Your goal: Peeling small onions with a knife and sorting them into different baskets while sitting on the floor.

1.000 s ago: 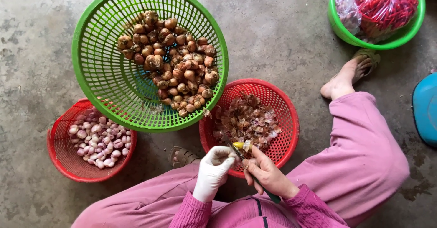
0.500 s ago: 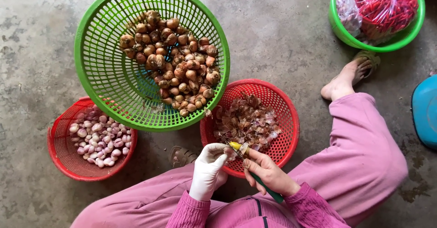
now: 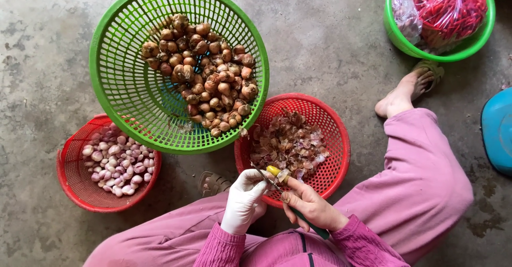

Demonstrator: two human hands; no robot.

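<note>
My left hand (image 3: 244, 200), in a white glove, is closed around a small shallot that is mostly hidden by the fingers. My right hand (image 3: 309, 205) is bare and grips a small knife (image 3: 277, 177) with a yellow collar and green handle, its blade against the shallot. Both hands work over the near rim of a red basket (image 3: 336, 139) holding papery brown peels. A large green basket (image 3: 122, 85) of unpeeled brown shallots (image 3: 205, 72) sits tilted beyond. A smaller red basket (image 3: 72, 184) at the left holds peeled pinkish shallots (image 3: 114, 160).
I sit on a concrete floor in pink clothes, my right leg bent out and its foot (image 3: 400, 93) in a sandal. A green bowl (image 3: 453, 51) with bagged red chillies stands at the top right. A blue object (image 3: 498, 131) lies at the right edge.
My hands came together: the gloved left hand rose to meet the knife, and the blade now cuts at the shallot over the peel basket. The baskets have not moved.
</note>
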